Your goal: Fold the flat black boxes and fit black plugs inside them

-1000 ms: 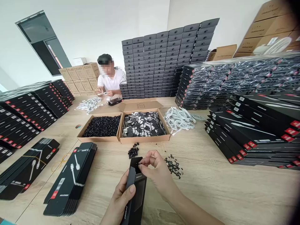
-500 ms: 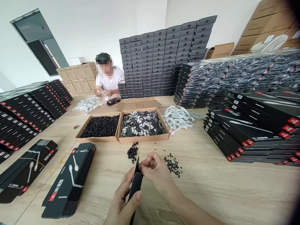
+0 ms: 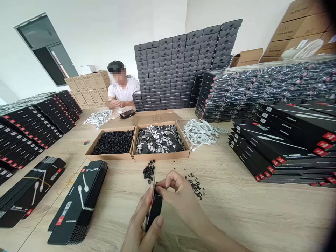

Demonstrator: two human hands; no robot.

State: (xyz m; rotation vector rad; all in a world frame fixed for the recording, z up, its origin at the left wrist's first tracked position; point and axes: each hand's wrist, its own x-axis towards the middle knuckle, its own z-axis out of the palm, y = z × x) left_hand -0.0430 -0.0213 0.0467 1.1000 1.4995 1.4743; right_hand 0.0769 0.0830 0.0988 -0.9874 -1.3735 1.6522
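Observation:
My left hand point(image 3: 143, 224) grips a flat black packaging sleeve point(image 3: 154, 209) near the table's front edge, thumb on its face, the sleeve turned almost edge-on to me. My right hand point(image 3: 177, 194) pinches the sleeve's top end, fingers curled. Just beyond my hands lie two small piles of black plastic bits point(image 3: 148, 171) point(image 3: 194, 185). A stack of flat black sleeves point(image 3: 80, 201) lies to the left of my hands.
Two open cardboard boxes hold black bits point(image 3: 113, 141) and black-and-white pieces point(image 3: 159, 139). White cables point(image 3: 199, 132) lie beside them. Stacks of black boxes point(image 3: 288, 140) crowd the right and left point(image 3: 23, 129). A person in a white shirt point(image 3: 122, 89) sits at the far side.
The sleeve has turned from face-up to nearly edge-on in my hands. My right hand's pinch stays at its top end. The person opposite has shifted their hands a little.

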